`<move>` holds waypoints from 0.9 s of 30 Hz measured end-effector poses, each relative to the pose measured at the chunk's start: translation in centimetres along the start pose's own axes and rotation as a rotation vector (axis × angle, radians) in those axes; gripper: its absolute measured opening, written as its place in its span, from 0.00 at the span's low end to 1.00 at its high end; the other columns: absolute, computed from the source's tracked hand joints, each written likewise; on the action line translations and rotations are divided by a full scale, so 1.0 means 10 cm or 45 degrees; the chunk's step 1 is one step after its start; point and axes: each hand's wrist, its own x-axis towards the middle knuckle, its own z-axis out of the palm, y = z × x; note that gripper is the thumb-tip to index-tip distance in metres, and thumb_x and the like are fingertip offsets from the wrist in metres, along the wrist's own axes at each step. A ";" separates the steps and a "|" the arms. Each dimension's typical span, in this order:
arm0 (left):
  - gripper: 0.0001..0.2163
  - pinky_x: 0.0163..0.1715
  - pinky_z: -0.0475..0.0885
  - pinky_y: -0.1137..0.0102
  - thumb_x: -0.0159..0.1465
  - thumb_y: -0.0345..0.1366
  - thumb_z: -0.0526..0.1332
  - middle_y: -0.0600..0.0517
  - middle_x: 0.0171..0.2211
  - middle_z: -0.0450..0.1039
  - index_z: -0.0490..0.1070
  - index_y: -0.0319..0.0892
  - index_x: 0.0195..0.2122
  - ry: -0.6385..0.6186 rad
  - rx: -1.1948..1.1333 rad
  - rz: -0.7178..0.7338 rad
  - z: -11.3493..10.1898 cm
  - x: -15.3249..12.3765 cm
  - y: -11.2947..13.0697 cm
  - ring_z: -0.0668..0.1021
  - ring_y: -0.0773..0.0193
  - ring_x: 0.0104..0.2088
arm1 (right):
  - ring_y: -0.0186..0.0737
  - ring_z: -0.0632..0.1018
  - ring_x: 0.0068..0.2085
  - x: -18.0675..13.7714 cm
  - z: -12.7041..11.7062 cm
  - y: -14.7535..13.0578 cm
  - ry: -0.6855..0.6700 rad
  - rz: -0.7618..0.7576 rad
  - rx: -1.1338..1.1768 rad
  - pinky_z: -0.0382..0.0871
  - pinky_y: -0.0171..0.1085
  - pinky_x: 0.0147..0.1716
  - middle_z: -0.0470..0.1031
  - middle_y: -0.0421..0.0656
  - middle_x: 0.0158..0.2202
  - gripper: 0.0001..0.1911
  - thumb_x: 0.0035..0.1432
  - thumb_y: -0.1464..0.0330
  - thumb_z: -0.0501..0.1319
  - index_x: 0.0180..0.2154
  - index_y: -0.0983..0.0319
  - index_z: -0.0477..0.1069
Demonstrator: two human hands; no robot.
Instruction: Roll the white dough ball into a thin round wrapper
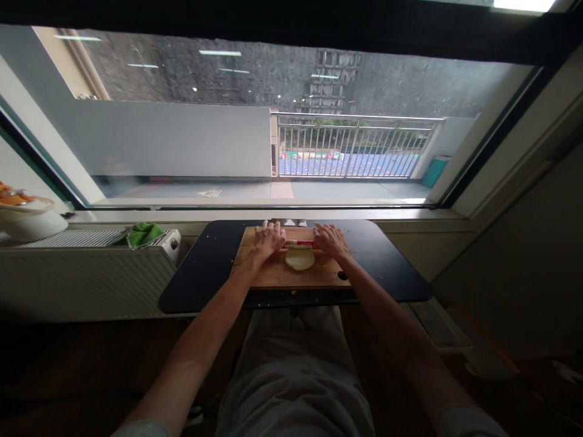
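Observation:
A flat round of pale dough (pixel 299 260) lies on a wooden cutting board (pixel 273 279). Just beyond it is a rolling pin (pixel 299 244) with a red-and-white label at its middle, lying crosswise. My left hand (pixel 270 237) is closed over the pin's left end, and my right hand (pixel 331 239) over its right end. Both ends of the pin are hidden under my fingers. The near edge of the pin seems to meet the far edge of the dough.
The board rests on a black table (pixel 204 267) with crumbs on it. Behind stands a window sill (pixel 228 214). On the left, a radiator (pixel 91 273) carries a green cloth (pixel 144 234) and a white bowl (pixel 31 220) with orange things in it.

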 end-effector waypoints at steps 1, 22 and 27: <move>0.23 0.73 0.62 0.41 0.78 0.42 0.51 0.35 0.70 0.73 0.72 0.41 0.69 -0.001 0.004 0.007 -0.01 0.03 0.00 0.70 0.40 0.73 | 0.54 0.76 0.65 0.01 -0.02 -0.01 -0.013 0.012 0.002 0.68 0.51 0.63 0.78 0.52 0.67 0.27 0.81 0.61 0.44 0.70 0.55 0.71; 0.24 0.73 0.65 0.47 0.79 0.42 0.51 0.41 0.72 0.72 0.70 0.46 0.73 -0.014 -0.029 0.075 -0.05 -0.37 -0.01 0.69 0.44 0.74 | 0.56 0.73 0.67 -0.47 -0.05 -0.03 0.032 -0.266 -0.125 0.61 0.53 0.70 0.81 0.55 0.62 0.21 0.79 0.67 0.51 0.63 0.58 0.75; 0.21 0.68 0.70 0.51 0.80 0.43 0.49 0.47 0.64 0.81 0.80 0.50 0.61 0.019 -0.028 0.132 -0.07 -0.56 -0.01 0.75 0.47 0.68 | 0.50 0.81 0.57 -0.66 -0.09 -0.11 0.111 -0.208 -0.098 0.70 0.44 0.58 0.84 0.52 0.56 0.22 0.82 0.67 0.45 0.57 0.59 0.77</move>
